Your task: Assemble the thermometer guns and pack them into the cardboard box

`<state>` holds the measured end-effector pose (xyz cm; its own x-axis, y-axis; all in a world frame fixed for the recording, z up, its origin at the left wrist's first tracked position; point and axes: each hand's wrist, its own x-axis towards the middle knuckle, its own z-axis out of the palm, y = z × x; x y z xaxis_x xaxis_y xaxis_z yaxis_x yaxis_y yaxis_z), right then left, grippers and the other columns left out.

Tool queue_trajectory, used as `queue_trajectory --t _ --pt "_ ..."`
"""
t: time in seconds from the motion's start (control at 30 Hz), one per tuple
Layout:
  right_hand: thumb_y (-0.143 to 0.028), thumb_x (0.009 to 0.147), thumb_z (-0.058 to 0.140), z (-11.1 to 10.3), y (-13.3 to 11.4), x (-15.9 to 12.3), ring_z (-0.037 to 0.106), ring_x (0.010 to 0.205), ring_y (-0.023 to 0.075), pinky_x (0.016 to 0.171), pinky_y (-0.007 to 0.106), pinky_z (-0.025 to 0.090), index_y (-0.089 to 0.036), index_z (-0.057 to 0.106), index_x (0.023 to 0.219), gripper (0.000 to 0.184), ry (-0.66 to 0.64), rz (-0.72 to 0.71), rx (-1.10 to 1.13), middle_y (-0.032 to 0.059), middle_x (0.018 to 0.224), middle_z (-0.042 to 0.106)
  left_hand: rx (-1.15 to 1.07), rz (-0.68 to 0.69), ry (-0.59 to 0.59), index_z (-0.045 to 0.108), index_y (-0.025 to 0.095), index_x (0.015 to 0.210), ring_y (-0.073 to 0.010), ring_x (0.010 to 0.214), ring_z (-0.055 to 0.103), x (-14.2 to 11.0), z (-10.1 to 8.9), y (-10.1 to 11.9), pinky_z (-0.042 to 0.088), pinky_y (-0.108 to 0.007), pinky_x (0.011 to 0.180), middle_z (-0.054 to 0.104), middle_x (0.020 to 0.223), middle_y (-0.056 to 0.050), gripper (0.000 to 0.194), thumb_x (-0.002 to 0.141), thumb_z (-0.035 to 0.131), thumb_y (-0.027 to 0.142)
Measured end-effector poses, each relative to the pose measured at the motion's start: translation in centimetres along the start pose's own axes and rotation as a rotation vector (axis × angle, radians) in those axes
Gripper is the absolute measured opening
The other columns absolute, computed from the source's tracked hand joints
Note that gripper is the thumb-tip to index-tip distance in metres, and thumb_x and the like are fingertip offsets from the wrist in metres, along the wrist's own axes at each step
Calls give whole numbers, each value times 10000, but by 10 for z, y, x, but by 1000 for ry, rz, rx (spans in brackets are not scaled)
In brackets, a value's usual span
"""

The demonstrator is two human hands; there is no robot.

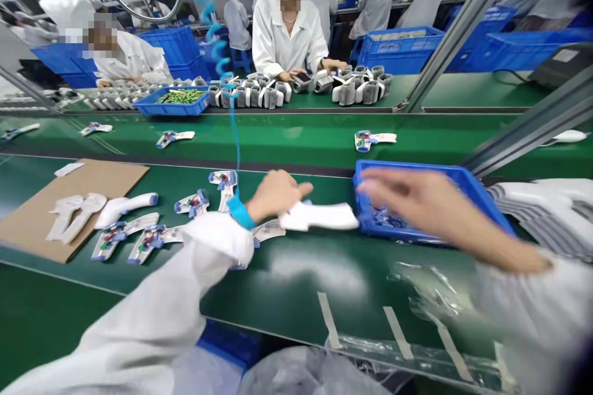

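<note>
My left hand (277,193), with a blue wrist strap (239,213), is blurred and lies over the end of a white thermometer housing (319,217). I cannot tell whether it grips that housing. My right hand (417,196) reaches over a blue plastic tray (410,171), fingers extended and holding nothing visible. Small blue parts (386,217) lie in the tray. Left of my left hand, several thermometer housings with exposed circuit boards (192,203) lie on the green conveyor belt (287,284). A complete white thermometer (125,208) rests on a cardboard sheet (60,216).
A stack of white-and-grey pieces (542,216) sits right of the tray, with clear plastic film (430,296) in front. A blue coiled cord (234,136) hangs down. Thermometers (365,140) lie on a farther belt, and co-workers (287,31) sit beyond it among blue crates.
</note>
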<state>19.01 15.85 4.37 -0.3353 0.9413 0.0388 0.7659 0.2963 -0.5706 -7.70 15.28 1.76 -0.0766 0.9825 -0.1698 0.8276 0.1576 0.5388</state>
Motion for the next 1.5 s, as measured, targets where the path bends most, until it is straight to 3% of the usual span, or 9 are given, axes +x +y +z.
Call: queue_trajectory --t 0.2,0.4,0.5,0.6,0.9,1.07,1.2,1.37,1.5 --pt "-318 1062 505 -28 97 159 656 1144 228 1009 420 485 -66 671 1334 406 -21 205 -502 138 1257 680 27 -126 243 694 69 1030 -305 1009 681 85 -30 -2 490 -370 878 723 1091 -223 418 1024 522 450" --pt "-452 1109 337 -4 151 192 658 1064 122 973 321 514 -30 654 1243 544 -222 211 -646 123 1335 581 -30 584 98 642 172 907 -213 930 631 -23 55 54 512 -339 869 704 977 -73 129 978 543 132" --pt "-493 1098 235 -17 153 179 674 1003 105 921 269 510 4 702 1102 682 -261 219 -670 91 1231 625 86 871 -109 635 170 914 -192 845 606 -74 108 82 498 -315 700 681 923 -49 149 964 523 85" --pt "-658 972 200 -43 140 149 682 1071 193 815 272 444 120 687 1051 921 -200 203 -657 165 1164 653 274 941 115 624 128 1185 -207 952 607 -74 145 101 466 -328 711 671 1092 -92 236 1043 435 116" --pt "-868 668 404 -130 94 -35 665 874 227 708 405 348 50 728 1035 1040 219 372 -451 74 798 681 415 1215 75 675 107 1019 -212 857 607 -59 162 103 444 -350 724 670 921 -104 301 1054 376 106" --pt "-939 606 592 -97 110 -140 584 679 158 663 343 405 -119 730 1100 968 304 447 -221 70 825 703 458 1056 -273 629 76 1211 -267 1140 636 -91 164 97 532 -394 940 673 1236 -172 294 950 496 47" --pt "-846 860 528 -26 106 -188 652 867 265 748 397 500 -154 666 1131 755 370 215 -100 162 1035 704 6 796 -237 487 117 1462 -312 1458 442 -97 128 80 381 -503 1213 494 1555 -189 545 924 570 125" --pt "-375 1036 507 34 56 -195 668 978 222 774 349 559 -204 605 1217 268 172 -54 -24 119 1197 638 -669 290 -471 624 171 1296 -255 1094 690 -120 97 62 573 -359 898 700 1263 -146 468 946 666 478" --pt "-526 961 643 56 58 -188 556 1274 333 970 510 545 -208 519 1422 573 79 -106 -173 178 1465 519 -738 16 -455 703 142 934 -162 691 618 -141 91 30 457 -245 597 706 813 -63 393 869 758 526"
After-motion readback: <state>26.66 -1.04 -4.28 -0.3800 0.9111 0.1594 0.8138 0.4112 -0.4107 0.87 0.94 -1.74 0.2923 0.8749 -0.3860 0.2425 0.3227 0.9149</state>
